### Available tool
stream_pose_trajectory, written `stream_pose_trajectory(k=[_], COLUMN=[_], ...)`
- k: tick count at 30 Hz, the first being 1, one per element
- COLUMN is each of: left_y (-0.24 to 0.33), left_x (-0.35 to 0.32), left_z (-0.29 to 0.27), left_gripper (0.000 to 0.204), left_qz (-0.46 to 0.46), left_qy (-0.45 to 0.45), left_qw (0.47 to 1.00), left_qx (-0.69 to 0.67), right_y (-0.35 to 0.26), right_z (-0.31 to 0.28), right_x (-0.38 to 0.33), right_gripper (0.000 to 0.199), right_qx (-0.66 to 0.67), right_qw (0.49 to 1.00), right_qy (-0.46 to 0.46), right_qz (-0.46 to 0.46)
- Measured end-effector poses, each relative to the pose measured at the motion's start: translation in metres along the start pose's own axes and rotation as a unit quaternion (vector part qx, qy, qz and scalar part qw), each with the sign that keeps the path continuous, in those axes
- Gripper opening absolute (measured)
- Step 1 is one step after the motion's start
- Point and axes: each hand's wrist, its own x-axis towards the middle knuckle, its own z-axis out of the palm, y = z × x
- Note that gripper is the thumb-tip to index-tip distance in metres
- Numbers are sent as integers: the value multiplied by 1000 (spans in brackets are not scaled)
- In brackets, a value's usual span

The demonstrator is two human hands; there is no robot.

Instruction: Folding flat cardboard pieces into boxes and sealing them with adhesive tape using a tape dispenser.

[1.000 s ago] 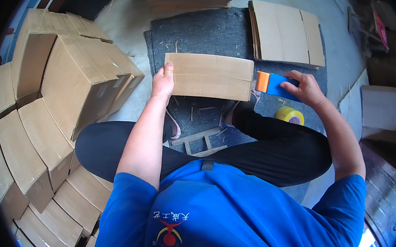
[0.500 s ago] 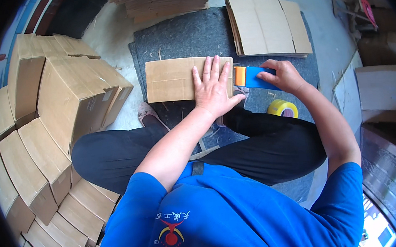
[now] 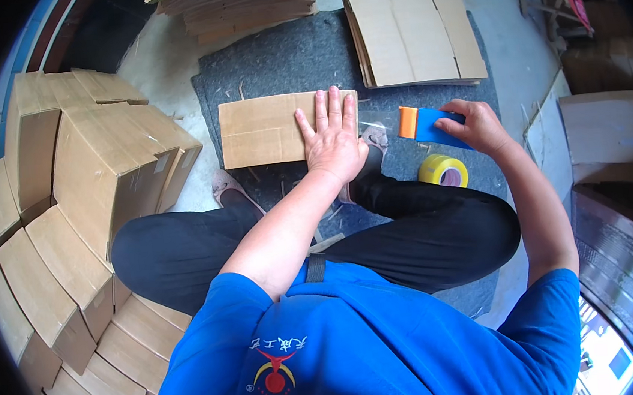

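- Left hand (image 3: pixel 334 139) lies flat, fingers spread, pressing the right end of a small cardboard box (image 3: pixel 269 130) on the grey floor mat (image 3: pixel 282 57).
- Right hand (image 3: pixel 479 124) is closed around a blue and orange tape dispenser (image 3: pixel 427 124), just right of the box.
- A yellow tape roll (image 3: pixel 442 171) sits near, below the dispenser.

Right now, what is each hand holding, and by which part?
The right hand grips the blue tape dispenser by its rear body. The left hand holds nothing; it presses flat on the cardboard box.
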Motion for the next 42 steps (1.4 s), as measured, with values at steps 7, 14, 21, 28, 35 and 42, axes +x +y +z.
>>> stream_pose_trajectory(k=[7,14,21,28,35,42], left_y=[-7,-42,-105,-180,-187,-176], left_x=[-5,-12,-28,-31,-36,-34], left_z=[-11,6,-25,-7,5,9], left_gripper=[97,77,57,86,66,53], left_qz=[22,107,-50,-323,-289,-289], left_qy=[-15,122,381,172,148,222], left_qw=[999,951,899,880,886,924], left_qx=[-21,-262,-210,-304,-330,-118], right_y=[-74,-97,-94,-143,-124,-112], right_z=[71,150,111,55,102,101], right_x=[50,48,56,62,74,68], right_gripper=[31,32,27,91,100,92], right_qx=[-151,-156,-235,-102,-68,2], right_qw=[987,987,953,946,961,971], right_qy=[18,-29,-176,-272,-235,-220], right_qz=[-50,-33,68,142,126,92])
